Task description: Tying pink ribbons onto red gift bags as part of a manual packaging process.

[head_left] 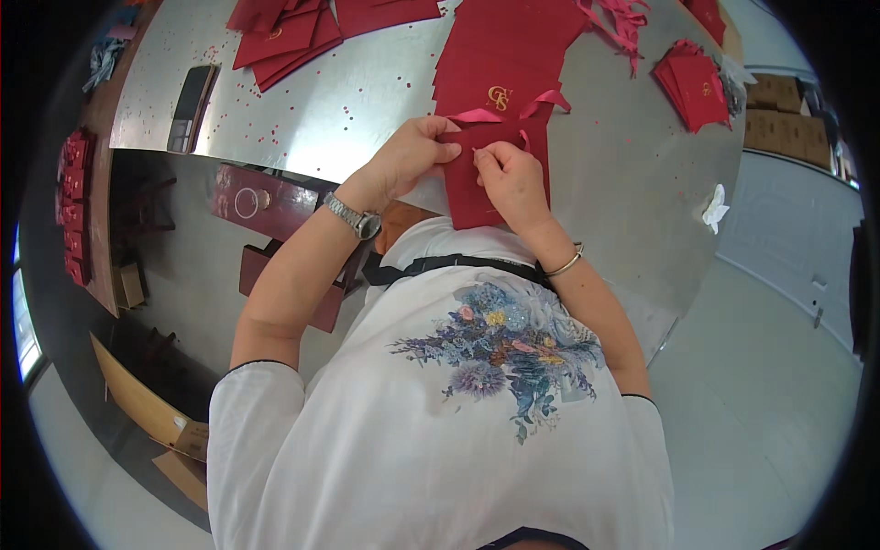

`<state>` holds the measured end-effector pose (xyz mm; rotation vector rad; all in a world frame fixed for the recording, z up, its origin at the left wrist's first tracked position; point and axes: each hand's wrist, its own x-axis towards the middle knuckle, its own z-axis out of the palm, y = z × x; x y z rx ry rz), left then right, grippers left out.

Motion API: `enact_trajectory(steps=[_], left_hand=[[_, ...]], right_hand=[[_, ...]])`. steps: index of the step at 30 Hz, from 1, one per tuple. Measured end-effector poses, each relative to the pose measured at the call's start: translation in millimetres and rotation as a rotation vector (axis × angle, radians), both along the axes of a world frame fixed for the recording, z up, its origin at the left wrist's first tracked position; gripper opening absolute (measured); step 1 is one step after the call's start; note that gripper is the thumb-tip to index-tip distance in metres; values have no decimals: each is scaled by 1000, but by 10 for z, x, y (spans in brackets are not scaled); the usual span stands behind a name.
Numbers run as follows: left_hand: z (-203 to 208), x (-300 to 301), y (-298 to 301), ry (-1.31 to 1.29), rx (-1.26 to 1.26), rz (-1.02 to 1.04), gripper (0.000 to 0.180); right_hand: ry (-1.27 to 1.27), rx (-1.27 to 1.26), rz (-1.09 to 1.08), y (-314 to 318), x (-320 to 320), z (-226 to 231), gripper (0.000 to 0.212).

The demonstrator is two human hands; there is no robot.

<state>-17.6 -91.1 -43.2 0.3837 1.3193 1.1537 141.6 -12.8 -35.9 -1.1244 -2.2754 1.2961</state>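
A flat red paper bag (469, 197) lies at the table's near edge, against my waist. My left hand (412, 158) pinches its upper left edge between thumb and fingers. Over the bag's front, my right hand (515, 183) is closed in a pinch on what looks like the end of a pink ribbon (547, 100); the fingers hide most of that end. Other parts of the ribbon stick up loosely at the bag's top edge. Just beyond, a long overlapping row of similar red bags (502, 55) with gold print stretches away.
More red bags (291, 41) lie far left, and a small pile (694, 87) far right. Pink ribbons (623, 32) bunch beside the row. A phone (192, 108) lies at the left edge, a crumpled white tissue (715, 209) at the right. Tiny red dots scatter over the metal table (632, 174).
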Motion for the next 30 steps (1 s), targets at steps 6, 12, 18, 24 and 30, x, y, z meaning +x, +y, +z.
enact_trajectory(steps=[6,12,18,24,30], left_hand=[[39,-21,-30,-226,-13,15,19],[-13,-19,-22,-209,-4,13,18],[-62,10,-35,-131,-7,36,16],[-111,81,-51,-29,29,87,14],[53,116,-46,683,153,-71,21]], right_hand=[[-35,-49,-34,-12,-45,87,22],[-54,26,-14,-2,-77,95,22],[49,56,-2,-33,-77,121,19],[27,75,23,2,-116,112,18],[-31,239,43,-9,-175,128,20]])
